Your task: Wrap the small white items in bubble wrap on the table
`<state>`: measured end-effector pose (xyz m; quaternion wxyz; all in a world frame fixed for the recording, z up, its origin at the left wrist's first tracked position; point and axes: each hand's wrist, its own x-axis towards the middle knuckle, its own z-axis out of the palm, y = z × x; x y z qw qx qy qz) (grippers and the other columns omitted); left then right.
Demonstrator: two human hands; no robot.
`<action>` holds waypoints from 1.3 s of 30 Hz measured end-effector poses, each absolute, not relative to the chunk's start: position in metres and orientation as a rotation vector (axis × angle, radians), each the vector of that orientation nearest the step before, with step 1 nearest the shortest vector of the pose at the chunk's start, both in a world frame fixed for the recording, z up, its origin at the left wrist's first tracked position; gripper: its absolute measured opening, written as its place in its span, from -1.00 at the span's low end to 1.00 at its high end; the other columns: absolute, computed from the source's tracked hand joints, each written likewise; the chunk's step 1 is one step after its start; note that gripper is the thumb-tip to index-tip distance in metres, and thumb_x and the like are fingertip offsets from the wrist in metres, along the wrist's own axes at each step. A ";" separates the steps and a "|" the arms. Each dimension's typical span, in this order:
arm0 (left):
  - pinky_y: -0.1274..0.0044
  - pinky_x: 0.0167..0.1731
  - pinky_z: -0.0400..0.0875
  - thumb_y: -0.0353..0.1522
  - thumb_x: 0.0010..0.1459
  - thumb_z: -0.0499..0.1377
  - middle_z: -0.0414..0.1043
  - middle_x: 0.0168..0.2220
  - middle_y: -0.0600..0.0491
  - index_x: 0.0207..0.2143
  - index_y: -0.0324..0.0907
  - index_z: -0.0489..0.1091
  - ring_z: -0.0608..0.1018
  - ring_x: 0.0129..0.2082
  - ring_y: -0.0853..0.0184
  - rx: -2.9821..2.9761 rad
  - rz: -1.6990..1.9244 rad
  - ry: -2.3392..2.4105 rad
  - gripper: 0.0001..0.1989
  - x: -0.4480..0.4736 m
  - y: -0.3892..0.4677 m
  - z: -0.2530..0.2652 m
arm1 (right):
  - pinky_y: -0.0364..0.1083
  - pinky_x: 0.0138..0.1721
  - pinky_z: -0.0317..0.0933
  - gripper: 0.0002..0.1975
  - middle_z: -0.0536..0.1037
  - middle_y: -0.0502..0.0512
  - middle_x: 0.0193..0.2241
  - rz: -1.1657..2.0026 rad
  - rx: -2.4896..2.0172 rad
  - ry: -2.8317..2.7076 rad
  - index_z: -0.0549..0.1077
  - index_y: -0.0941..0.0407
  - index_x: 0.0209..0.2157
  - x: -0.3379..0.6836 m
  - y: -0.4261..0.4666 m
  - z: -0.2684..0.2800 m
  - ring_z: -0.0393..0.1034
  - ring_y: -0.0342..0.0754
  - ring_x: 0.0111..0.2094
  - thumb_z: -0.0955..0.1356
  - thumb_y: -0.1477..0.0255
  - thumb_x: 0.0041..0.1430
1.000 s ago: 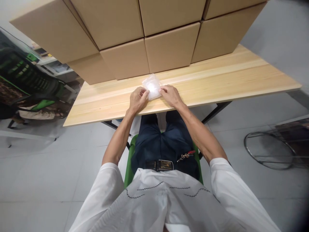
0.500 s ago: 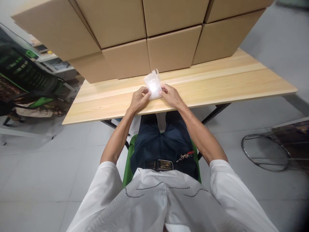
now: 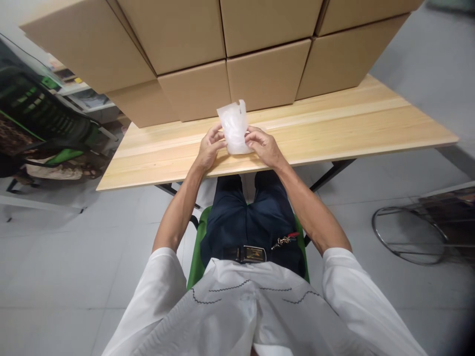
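Observation:
A small white translucent plastic bag (image 3: 235, 129), with a notched or handle-like top edge, is held upright just above the table's front part. My left hand (image 3: 211, 146) has its thumb and fingertips at the bag's left edge. At the lower right side, my right hand (image 3: 264, 147) pinches the bag between thumb and curled fingers. Something whitish may be inside the bag, but I cannot make it out. Both hands are over the light wooden table (image 3: 334, 126), wrists by its near edge.
Stacked brown cardboard boxes (image 3: 267, 74) stand along the back of the table. I sit on a green chair (image 3: 198, 247) at the front edge. A dark chair (image 3: 44, 113) is at the left, and a metal ring-shaped frame (image 3: 408, 247) stands on the floor at the right.
The bag has been spread flatter and more upright, its top now higher and further left. My left hand has shifted slightly left, and my right fingers have curled more.

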<state>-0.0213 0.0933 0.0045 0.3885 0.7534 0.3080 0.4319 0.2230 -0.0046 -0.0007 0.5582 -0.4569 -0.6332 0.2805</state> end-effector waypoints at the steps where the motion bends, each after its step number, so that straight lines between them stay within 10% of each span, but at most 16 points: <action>1: 0.20 0.15 0.79 0.16 0.36 0.58 0.83 0.05 -0.12 0.31 -0.01 0.62 0.87 0.10 0.03 1.898 1.096 0.775 -0.31 -0.022 0.093 0.003 | 0.44 0.69 0.37 -0.77 0.78 0.24 0.48 0.661 -1.065 -1.496 0.73 -0.06 -0.17 0.224 -0.006 0.001 0.60 0.36 0.56 0.59 0.09 0.45; 10: 0.08 0.36 0.75 0.36 0.10 0.67 0.84 0.24 -0.24 0.26 -0.06 0.61 0.85 0.27 -0.14 1.914 0.814 0.533 -0.04 -0.026 0.078 -0.004 | 0.34 0.47 0.60 -0.48 0.84 0.24 0.19 0.804 -0.975 -1.501 0.70 -0.02 0.11 0.223 0.002 -0.014 0.75 0.30 0.27 0.62 -0.06 0.32; 15: 0.06 0.39 0.74 0.21 0.37 0.56 0.84 0.27 -0.26 0.26 -0.09 0.64 0.83 0.31 -0.14 2.098 0.868 0.651 -0.29 -0.026 0.071 -0.009 | 0.39 0.48 0.61 -0.06 0.83 0.31 0.33 0.850 -0.966 -1.465 0.68 -0.06 0.39 0.222 -0.003 -0.006 0.71 0.40 0.40 0.61 -0.42 0.28; 19: -0.05 0.55 0.60 -0.03 0.56 0.39 0.83 0.25 -0.28 0.07 -0.08 0.70 0.80 0.36 -0.20 2.488 0.840 0.669 -0.67 -0.026 0.078 -0.019 | 0.41 0.54 0.57 -0.04 0.89 0.33 0.21 0.821 -0.951 -1.381 0.79 -0.03 0.17 0.224 -0.008 -0.001 0.76 0.42 0.35 0.44 -0.62 0.38; 27: 0.08 0.41 0.68 -0.10 0.49 0.38 0.82 0.30 -0.23 0.14 -0.01 0.67 0.83 0.31 -0.16 2.524 0.658 0.691 -0.70 -0.033 0.078 -0.015 | 0.30 0.37 0.64 -0.57 0.89 0.26 0.20 0.548 -1.257 -1.465 0.83 0.02 0.12 0.239 -0.013 -0.018 0.78 0.28 0.16 0.47 0.08 0.45; 34: 0.19 0.26 0.72 0.13 0.57 0.28 0.84 0.04 -0.13 -0.07 -0.02 0.56 0.83 0.10 0.04 2.073 0.828 0.755 -0.57 -0.038 0.074 0.001 | 0.31 0.43 0.63 -0.37 0.83 0.37 0.39 0.444 -1.352 -1.687 0.72 0.09 0.43 0.242 -0.019 -0.027 0.78 0.34 0.27 0.43 0.32 0.39; 39: 0.17 0.05 0.74 0.30 0.56 0.42 0.73 -0.24 -0.04 0.17 -0.03 0.59 0.82 -0.17 0.01 2.120 0.799 0.964 -0.37 -0.016 0.088 0.017 | 0.38 0.49 0.57 -0.26 0.81 0.34 0.46 0.332 -1.466 -1.790 0.58 0.06 0.65 0.236 -0.018 -0.027 0.69 0.46 0.41 0.43 0.31 0.52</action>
